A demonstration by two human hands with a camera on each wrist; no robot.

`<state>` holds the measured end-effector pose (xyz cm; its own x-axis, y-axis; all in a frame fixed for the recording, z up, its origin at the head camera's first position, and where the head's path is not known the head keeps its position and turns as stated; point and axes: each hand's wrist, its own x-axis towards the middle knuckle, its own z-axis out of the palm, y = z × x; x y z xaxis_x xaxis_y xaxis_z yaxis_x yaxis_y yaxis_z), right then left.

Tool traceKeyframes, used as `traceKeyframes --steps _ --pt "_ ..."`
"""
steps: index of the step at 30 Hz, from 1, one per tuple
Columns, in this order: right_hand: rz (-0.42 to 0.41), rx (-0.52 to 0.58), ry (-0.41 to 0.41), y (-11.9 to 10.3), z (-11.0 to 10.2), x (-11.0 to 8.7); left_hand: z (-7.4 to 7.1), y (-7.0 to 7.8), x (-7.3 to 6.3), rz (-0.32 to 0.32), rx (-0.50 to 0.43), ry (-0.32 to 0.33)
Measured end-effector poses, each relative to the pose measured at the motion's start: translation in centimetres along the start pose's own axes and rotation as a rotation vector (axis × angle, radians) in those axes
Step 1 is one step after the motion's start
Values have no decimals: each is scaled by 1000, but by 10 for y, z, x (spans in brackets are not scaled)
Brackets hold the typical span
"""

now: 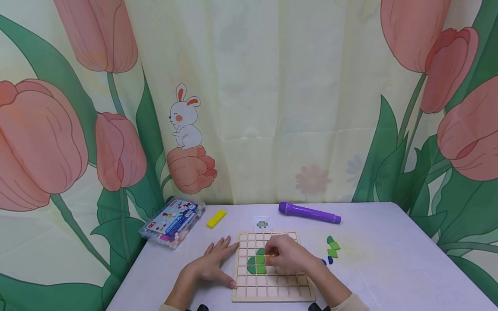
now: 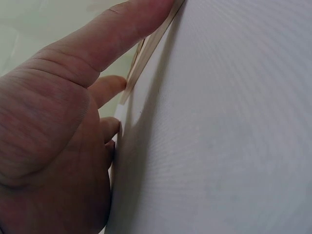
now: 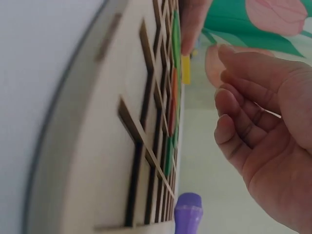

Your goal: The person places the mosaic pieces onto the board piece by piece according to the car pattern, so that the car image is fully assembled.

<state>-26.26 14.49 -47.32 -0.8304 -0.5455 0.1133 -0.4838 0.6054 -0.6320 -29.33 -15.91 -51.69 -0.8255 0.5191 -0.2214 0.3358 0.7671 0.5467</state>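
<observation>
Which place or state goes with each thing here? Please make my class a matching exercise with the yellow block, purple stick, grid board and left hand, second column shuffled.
Column one
1. Yellow block
2. Purple stick
3. Grid board
4. Left hand

Column two
A. At the board's left edge, fingers spread
B. Right of the picture card
C. Has green pieces in some squares
D. Between the plastic box and the picture card

Pairs: 1-D, 2-B, 3-C, 4-A
</observation>
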Motion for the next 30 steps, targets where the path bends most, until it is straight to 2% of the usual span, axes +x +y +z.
traceKeyframes --steps 5,10,24,30 --pt "-15 -10 45 6 -15 -5 0 0 0 1 -8 1" --pt "16 -13 112 12 -32 -12 1 0 0 0 -11 0" --pt "198 -8 331 32 -71 -34 -2 0 -1 11 -7 7" --pt "256 -36 367 46 -82 -42 -1 0 -1 5 -14 4"
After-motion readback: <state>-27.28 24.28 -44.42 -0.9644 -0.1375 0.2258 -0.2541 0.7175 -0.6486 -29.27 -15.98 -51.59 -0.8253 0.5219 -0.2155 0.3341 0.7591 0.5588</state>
